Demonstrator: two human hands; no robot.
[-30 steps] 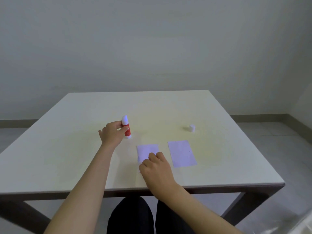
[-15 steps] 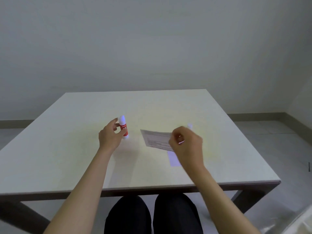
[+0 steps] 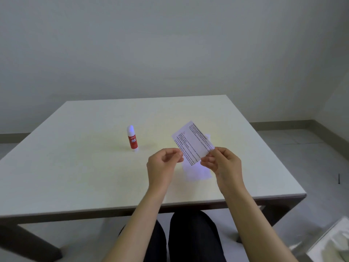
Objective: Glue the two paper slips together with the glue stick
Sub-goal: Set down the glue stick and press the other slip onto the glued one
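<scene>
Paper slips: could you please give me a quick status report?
Both hands pinch the printed slip: left hand, right hand. Second slip flat on the table. Glue stick upright, uncapped, untouched. Nothing in the way.

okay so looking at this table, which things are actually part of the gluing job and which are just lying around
Part of the job:
glue stick, standing uncapped
printed slip, pinched by left hand and right hand
blank slip, flat on the table

Lying about:
clear plastic on the floor, lower right
</scene>
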